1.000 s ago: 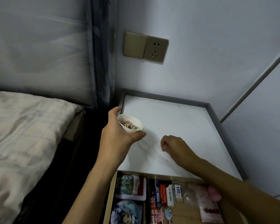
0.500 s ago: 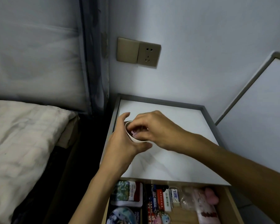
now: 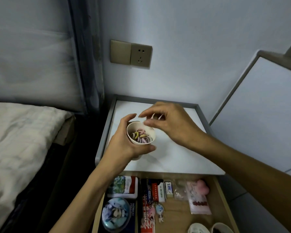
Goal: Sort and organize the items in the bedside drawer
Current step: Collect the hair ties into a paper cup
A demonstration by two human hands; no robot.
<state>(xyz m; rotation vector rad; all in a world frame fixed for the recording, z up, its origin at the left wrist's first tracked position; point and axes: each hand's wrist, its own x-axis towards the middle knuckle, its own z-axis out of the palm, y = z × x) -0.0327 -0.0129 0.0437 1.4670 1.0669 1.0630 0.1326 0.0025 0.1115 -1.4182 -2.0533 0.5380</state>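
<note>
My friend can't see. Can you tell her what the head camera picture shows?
A left hand holds a small white cup of colourful little rings above a bedside table, while the right hand hovers over the cup with fingers curled. Below, the open drawer holds packets and tins.

Bedroom: bed (image 3: 23,132), nightstand (image 3: 175,158), open drawer (image 3: 223,200)

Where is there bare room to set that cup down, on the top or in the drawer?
The nightstand top is bare right of the held cup and along its front edge, up to the grey rim. In the drawer, only a wood patch between the charms and the pink packet is free; its left half is crowded with tins and boxes.
</note>
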